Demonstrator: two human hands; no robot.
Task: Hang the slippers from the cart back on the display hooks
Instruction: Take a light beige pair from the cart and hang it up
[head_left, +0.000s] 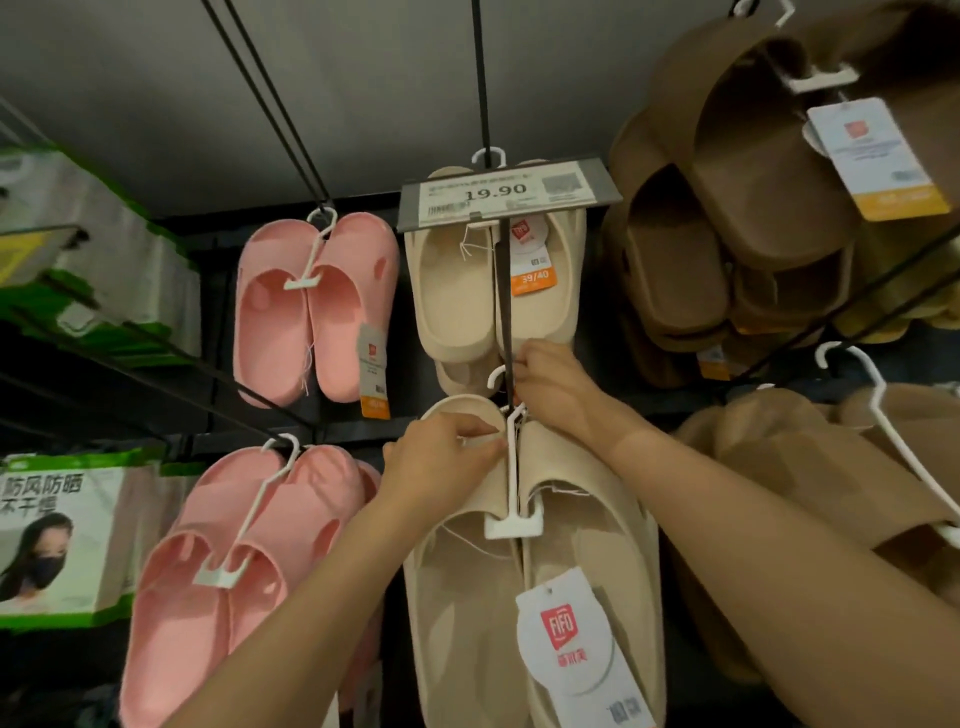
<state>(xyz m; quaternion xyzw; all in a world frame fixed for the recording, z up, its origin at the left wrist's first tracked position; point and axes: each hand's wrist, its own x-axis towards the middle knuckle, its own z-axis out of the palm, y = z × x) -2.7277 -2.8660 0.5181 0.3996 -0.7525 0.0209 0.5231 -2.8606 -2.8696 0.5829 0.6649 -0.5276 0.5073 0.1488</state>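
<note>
Up close, my left hand (441, 457) pinches the beige slippers (545, 561) by their white hanger (514, 478) while my right hand (550, 384) curls round the black hook rod (506, 312), its tip hidden, under a 19.90 price sign (506, 195), FIFO tag (566, 639) dangling

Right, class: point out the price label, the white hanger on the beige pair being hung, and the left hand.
price label (498, 195), head view, on the printed 19.90.
white hanger (513, 526), head view, on its bottom clip.
left hand (441, 462), head view, on the back of the hand.
</note>
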